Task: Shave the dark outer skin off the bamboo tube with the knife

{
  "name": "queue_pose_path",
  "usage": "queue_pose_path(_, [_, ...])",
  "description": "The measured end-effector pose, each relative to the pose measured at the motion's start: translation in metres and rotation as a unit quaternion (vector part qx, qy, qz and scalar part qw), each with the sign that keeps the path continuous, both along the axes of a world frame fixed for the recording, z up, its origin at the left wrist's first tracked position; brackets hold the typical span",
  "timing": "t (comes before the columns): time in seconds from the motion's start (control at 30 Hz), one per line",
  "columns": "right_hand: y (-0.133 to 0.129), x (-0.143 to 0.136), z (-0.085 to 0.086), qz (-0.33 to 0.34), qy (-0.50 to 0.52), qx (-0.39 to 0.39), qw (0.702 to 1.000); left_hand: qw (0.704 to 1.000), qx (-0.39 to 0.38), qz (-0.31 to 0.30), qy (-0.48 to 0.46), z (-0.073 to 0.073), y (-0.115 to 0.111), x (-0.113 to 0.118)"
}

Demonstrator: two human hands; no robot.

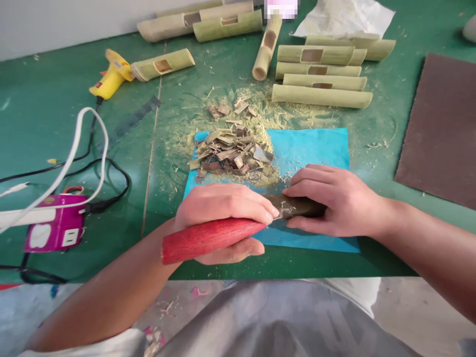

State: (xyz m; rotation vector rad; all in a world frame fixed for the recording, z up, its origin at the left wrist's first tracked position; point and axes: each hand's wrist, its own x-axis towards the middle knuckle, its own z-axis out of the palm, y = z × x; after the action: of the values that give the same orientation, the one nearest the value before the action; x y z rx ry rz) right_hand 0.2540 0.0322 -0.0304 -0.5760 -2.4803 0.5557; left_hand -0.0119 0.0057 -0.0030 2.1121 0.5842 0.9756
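Note:
My left hand [226, 206] is closed around a red-handled carving tool [213, 241]. The wooden handle slants up to the right, and its thin tip, mostly covered by my fingers, meets a dark bamboo piece [277, 202]. Pale shavings lie on the bamboo where the tip touches. My right hand [340, 201] grips the bamboo's right part, fingers over the far side and thumb along the near side. Under both hands spreads a blue sheet [312, 144]. A heap of bamboo chips [234, 153] covers its upper left corner.
Several pale bamboo tubes with cut windows [320, 96] lie at the back. A yellow glue gun [111, 77] touches one bamboo tube [171, 64]. Left are a purple power strip [55, 223], cables and a metal ruler [130, 121]. A brown board [442, 129] lies right on the green table [111, 188].

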Motion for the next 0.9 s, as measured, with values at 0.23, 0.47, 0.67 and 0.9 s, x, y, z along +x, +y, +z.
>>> queue_pose_path(0.23, [0.000, -0.001, 0.000, -0.001, -0.002, -0.001, 1.000, 1.000, 0.015, -0.009, 0.010, -0.001, 0.003, 0.001])
queue_pose_path(0.47, [-0.004, -0.002, 0.006, -0.036, -0.052, -0.007, 0.998, 0.996, 0.070, -0.001, 0.054, 0.006, -0.001, 0.002])
queue_pose_path(0.67, [-0.007, -0.004, 0.008, -0.083, -0.072, 0.016, 0.994, 0.994, 0.039, 0.060, 0.082, 0.010, -0.009, 0.010])
queue_pose_path(0.9, [-0.005, -0.005, -0.002, -0.097, -0.076, 0.010, 0.992, 0.978, -0.024, 0.158, 0.133, 0.020, -0.010, 0.018])
